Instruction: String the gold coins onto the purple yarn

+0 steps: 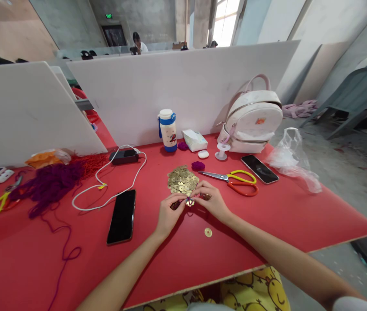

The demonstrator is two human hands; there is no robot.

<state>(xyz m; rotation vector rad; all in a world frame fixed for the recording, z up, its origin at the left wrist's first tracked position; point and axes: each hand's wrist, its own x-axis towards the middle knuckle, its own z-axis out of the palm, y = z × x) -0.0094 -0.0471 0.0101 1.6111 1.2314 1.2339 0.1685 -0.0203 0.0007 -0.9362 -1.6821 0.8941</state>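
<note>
My left hand [169, 212] and my right hand [213, 201] meet over the red table, fingertips pinched on a thin purple cord [189, 200]. A gold coin [190, 203] hangs or lies at the cord, partly hidden by my fingers. Just beyond my fingertips is a pile of gold coins [182, 179] with holes in their middles. One loose coin [208, 232] lies nearer to me, below my right hand. Behind the pile sits a small purple yarn bundle [198, 166]. Scissors [235, 178] with yellow and red handles lie beyond my right hand.
A black phone [121, 218], white cable [96, 208] and purple yarn heap [54, 183] lie left. Behind stand a bottle [168, 131], tissue pack [195, 140], spool [223, 152] and white backpack [251, 121]. Another phone [259, 168] and a plastic bag [295, 166] lie right. Part of someone's hand shows far left.
</note>
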